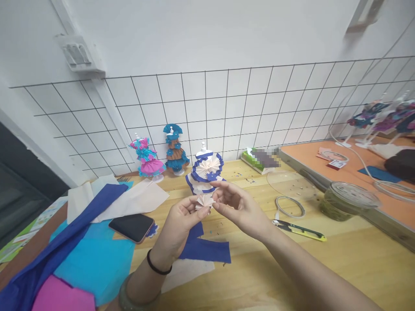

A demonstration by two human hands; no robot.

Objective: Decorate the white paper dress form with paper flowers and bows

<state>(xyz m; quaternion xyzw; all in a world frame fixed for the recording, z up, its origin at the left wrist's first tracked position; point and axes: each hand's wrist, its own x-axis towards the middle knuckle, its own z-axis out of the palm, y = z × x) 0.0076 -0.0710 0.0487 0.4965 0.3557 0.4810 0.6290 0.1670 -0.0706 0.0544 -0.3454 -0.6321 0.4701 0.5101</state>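
Note:
Between my two hands is a small pale pink pleated paper fan (204,201), its folds spread out. My left hand (181,220) pinches it from the left, thumb along its lower edge. My right hand (241,209) has its thumb and fingertips closed at the fan's right edge. Just behind stands a miniature dress form (207,168) in a white paper dress with blue trim and a pleated fan on its front. Below my hands, strips of blue crepe paper (207,250) and a pale sheet (188,273) lie on the wooden table.
Two more dressed forms, one pink and turquoise (147,157), one brown and teal (177,151), stand by the wall. Left lie a phone (132,227) and turquoise paper (100,259). Right are a tape roll (291,206), yellow thread snips (301,230) and a lidded tub (346,201).

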